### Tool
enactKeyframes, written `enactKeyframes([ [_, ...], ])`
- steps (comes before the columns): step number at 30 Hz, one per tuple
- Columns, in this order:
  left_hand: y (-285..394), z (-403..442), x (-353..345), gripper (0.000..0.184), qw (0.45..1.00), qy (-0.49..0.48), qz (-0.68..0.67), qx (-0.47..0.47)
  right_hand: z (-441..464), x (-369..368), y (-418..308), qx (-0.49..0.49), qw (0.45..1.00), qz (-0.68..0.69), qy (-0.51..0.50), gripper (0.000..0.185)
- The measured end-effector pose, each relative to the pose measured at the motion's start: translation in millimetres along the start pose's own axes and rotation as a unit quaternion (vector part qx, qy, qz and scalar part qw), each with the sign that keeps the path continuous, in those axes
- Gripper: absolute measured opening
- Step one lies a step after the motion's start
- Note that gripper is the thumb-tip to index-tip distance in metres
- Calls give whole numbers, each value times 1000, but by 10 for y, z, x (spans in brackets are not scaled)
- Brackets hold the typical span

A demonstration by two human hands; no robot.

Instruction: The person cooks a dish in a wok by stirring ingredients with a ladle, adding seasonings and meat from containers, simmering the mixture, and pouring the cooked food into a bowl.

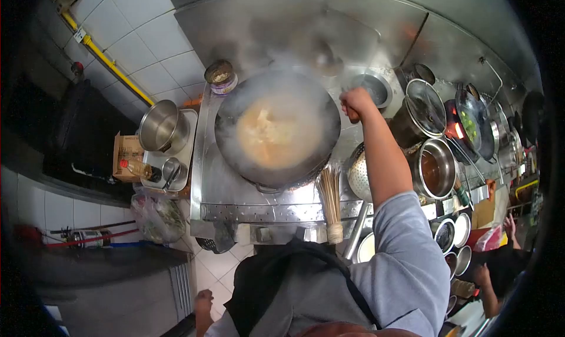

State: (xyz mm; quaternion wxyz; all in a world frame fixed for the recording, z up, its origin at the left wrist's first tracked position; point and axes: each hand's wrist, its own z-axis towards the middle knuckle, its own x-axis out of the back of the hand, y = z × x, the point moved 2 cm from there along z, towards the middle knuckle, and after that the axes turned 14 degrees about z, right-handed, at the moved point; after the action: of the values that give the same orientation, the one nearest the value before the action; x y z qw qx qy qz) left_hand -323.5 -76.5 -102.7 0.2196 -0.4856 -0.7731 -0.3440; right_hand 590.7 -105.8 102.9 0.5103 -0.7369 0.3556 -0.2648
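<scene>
- Arm outstretched, a person's right hand [357, 103] clenches a brown handle [353, 115] just beside a steaming wok [228, 145]; the rest of the tool cannot be made out.
- The wok lies to the left of that hand and slightly nearer the body, round, with no long axis; the handle's butt points back toward the body.
- The right hand is by far the nearer to the wok; the left hand [204, 300] hangs low, well apart, fingers curled, whether around anything impossible to tell.
- Counted about the right hand: one wok with cloudy liquid [276, 138]; one round pot [386, 95] just beyond; one perforated strainer [358, 173] and one stick brush [331, 198] bodyward; one tin [223, 87] across the wok.
- Ahead of the left hand: one plastic bag [156, 218], one steel pot [165, 125], one bottle [137, 168].
</scene>
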Motion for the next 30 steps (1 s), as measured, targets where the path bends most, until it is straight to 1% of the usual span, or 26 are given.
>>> enactKeyframes([
  [1, 158, 40, 47, 22, 996, 37, -75, -41, -28, 54, -36, 1, 1000, 3, 5, 15],
  [3, 629, -138, 198, 22, 997, 22, -61, -32, -162, 180, -46, -79, 979, 187, 1, 13],
  [4, 765, -197, 230, 23, 998, 10, -53, -20, -242, 307, 97, -21, 984, 175, -15, 16],
  [5, 719, -163, 170, 23, 999, 5, -49, -22, -431, 387, 186, -22, 984, 174, -8, 16],
  [7, 485, -140, -22, 23, 1000, -6, -25, -5, -906, 525, 327, 64, 996, 56, 31, 32],
  [8, 249, -32, -138, 24, 999, -35, -9, 29, -1074, 607, 474, 61, 996, 54, 38, 32],
  [9, 147, -55, -180, 29, 995, -94, 34, 29, -1219, 729, 612, 79, 991, -40, 104, 40],
  [10, -3, 106, -242, 28, 927, -142, 226, -263, -1301, 845, 707, 94, 972, -134, 168, 48],
  [11, 51, 86, -242, 27, 770, -65, 337, -538, -1303, 928, 797, 93, 971, -135, 174, 48],
  [13, 17, 139, -295, 27, 845, -120, 330, -402, -1294, 1057, 930, 151, 882, -347, 282, 50],
  [14, -37, 175, -317, 27, 901, -167, 313, -251, -1169, 1105, 880, 79, 899, -334, 273, 43],
  [15, -24, 231, -277, 27, 900, -166, 315, -252, -996, 1171, 847, 79, 899, -333, 274, 43],
  [16, 92, 264, -190, 27, 836, -123, 392, -364, -761, 1243, 885, 30, 901, -353, 249, 37],
  [17, 182, 244, -158, 27, 753, -75, 458, -467, -505, 1314, 919, -17, 901, -373, 222, 32],
  [18, 246, 284, -127, 24, 763, -6, 465, -450, -211, 1415, 925, -13, 902, -373, 218, 32],
  [19, 257, 313, -80, 22, 770, 62, 469, -427, 102, 1499, 990, -88, 938, -297, 152, 27],
  [20, 294, 300, -3, 22, 934, 20, 269, -235, 317, 1508, 1022, -164, 958, -219, 81, 23],
  [21, 595, 150, 80, 23, 999, -23, 38, -19, 341, 1505, 895, -187, 967, -149, 83, 17],
  [22, 885, 2, 127, 23, 999, -20, 37, -10, 408, 1529, 955, -161, 968, 138, 136, 18],
  [23, 1086, -134, 164, 24, 1000, -7, 13, -26, 452, 1566, 1050, -127, 884, 412, 180, 23],
  [24, 1120, -238, 175, 25, 999, 9, -12, -41, 330, 1567, 947, -98, 910, 365, 172, 24],
  [25, 983, -259, 168, 25, 999, 14, -15, -27, 55, 1535, 785, -71, 931, 319, 161, 25],
  [27, 771, -69, -16, 29, 1000, -21, 3, -19, -297, 1735, 766, -119, 971, 204, 32, 22],
  [28, 562, 89, -119, 29, 1000, -20, -2, -6, -490, 1729, 745, -119, 966, 222, 57, 20],
  [29, 402, 224, -235, 32, 996, -30, 63, -57, -684, 1737, 724, -118, 960, 239, 84, 18],
  [30, 206, 274, -322, 35, 984, -42, 130, -111, -886, 1801, 738, -127, 966, 201, 102, 15],
])
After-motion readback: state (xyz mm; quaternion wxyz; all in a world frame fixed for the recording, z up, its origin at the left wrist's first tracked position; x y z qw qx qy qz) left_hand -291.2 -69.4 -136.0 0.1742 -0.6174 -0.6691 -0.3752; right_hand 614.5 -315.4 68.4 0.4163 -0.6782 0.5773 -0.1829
